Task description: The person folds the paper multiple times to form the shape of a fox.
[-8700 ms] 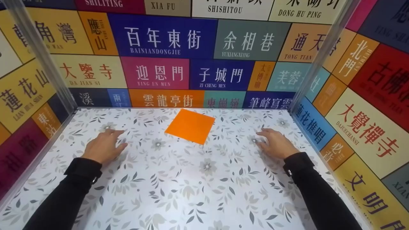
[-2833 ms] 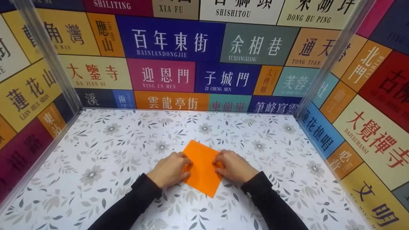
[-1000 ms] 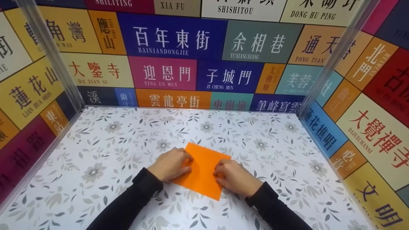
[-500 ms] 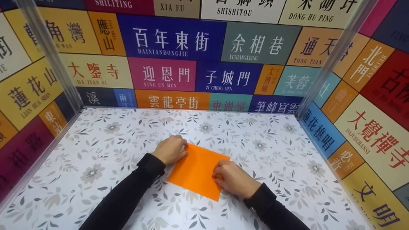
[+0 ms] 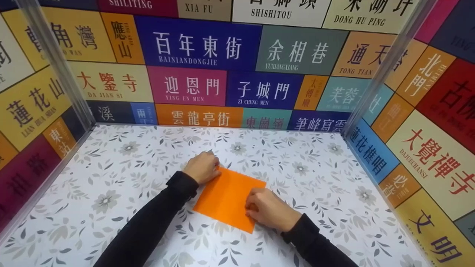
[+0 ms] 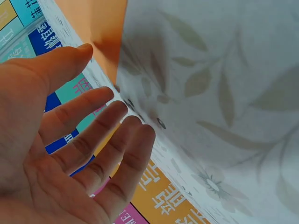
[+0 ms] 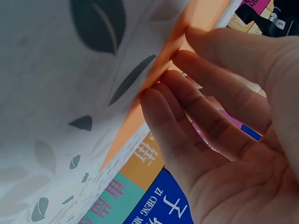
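A square sheet of orange paper (image 5: 226, 202) lies flat and slightly turned on the patterned tabletop. At its far-left corner is my left hand (image 5: 202, 167). In the left wrist view, that hand's thumb tip overlaps the paper (image 6: 93, 21), while its loosely bent fingers (image 6: 103, 95) lie by the corner, apart from the thumb. My right hand (image 5: 272, 209) rests at the sheet's right edge. From the right wrist, its thumb and relaxed fingertips (image 7: 156, 100) touch the paper along that edge without closing round it.
White tabletop (image 5: 297, 148) with grey leaves and flowers. Behind it rises a wall of coloured sign panels (image 5: 196, 42), joined by side walls (image 5: 438, 148) at left and right. Clear corner strips (image 5: 374, 78) run up where the walls meet.
Over the last second my left hand has slid away from me along the left edge to the far-left corner. My right hand has hardly moved. Earlier, the paper lay farther back, hands apart from it.
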Tool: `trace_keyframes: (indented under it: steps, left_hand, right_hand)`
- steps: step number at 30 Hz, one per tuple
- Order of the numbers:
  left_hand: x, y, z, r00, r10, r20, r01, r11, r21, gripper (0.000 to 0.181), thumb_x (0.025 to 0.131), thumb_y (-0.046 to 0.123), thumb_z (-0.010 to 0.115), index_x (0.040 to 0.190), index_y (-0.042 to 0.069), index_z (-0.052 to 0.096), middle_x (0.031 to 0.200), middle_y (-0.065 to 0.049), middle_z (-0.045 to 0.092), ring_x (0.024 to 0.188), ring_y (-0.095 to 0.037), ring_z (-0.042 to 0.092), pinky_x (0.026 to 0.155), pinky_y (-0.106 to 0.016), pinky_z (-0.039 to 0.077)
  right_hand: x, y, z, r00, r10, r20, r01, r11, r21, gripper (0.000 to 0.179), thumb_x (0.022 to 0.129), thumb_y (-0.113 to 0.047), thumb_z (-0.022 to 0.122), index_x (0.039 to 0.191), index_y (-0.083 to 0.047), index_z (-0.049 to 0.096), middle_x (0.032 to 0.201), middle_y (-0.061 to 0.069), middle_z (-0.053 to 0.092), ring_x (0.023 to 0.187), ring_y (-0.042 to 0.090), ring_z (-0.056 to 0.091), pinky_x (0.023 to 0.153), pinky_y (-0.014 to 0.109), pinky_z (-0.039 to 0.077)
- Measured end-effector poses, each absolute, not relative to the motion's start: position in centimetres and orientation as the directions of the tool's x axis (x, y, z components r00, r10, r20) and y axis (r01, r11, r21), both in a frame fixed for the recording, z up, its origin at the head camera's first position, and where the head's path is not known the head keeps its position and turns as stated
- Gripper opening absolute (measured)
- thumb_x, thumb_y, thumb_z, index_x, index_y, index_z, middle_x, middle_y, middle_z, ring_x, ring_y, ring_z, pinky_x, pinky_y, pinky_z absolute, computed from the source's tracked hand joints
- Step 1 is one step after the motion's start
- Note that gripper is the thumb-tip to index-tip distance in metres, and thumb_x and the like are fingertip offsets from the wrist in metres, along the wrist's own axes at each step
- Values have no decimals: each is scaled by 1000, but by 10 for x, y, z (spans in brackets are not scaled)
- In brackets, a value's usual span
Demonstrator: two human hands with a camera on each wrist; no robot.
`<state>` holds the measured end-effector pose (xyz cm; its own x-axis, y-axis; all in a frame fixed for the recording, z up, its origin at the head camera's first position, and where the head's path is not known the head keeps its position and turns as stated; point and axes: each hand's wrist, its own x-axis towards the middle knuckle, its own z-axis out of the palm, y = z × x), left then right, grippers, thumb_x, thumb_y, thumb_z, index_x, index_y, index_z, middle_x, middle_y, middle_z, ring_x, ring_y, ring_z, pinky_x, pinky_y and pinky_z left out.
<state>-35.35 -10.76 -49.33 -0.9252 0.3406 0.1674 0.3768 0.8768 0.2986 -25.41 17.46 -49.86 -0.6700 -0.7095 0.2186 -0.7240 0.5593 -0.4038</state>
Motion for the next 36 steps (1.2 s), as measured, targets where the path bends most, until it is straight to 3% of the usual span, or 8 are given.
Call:
trace_keyframes:
  steps: [3, 14, 21, 36]
  left_hand:
    - [-356, -107, -494, -930, 325, 169, 363, 880, 305, 15, 98, 19, 91, 98, 5, 86, 101, -12, 74, 91, -31, 71, 86, -52, 68]
    - [-356, -106, -497, -932, 314, 179, 359, 864, 354, 17, 100, 19, 91, 110, 5, 92, 110, -14, 80, 105, -37, 78, 97, -55, 69]
    - [-356, -107, -499, -935, 294, 196, 349, 854, 385, 14, 99, 18, 91, 104, 5, 93, 107, -13, 80, 98, -34, 77, 91, -52, 69]
    - [-355, -106, -499, -949, 265, 172, 316, 817, 482, 12, 103, 20, 90, 107, 10, 94, 107, -10, 87, 98, -28, 78, 94, -49, 67]
  right_hand:
    - [-253, 175, -498, -671, -712, 207, -721, 562, -405, 6, 97, -6, 93, 99, -5, 87, 101, 9, 79, 89, 16, 72, 81, 26, 66]
    - [-253, 177, -499, -667, -708, 232, -729, 556, -399, 8, 95, -5, 95, 100, -4, 88, 101, 10, 80, 90, 22, 76, 82, 30, 68]
    - [-252, 176, -499, -687, -700, 196, -705, 576, -414, 6, 97, -6, 93, 100, -4, 88, 100, 9, 78, 89, 21, 75, 81, 27, 65]
    - [-251, 176, -500, -686, -696, 210, -710, 579, -401, 6, 97, -7, 93, 101, -5, 89, 99, 9, 78, 89, 18, 73, 82, 29, 65]
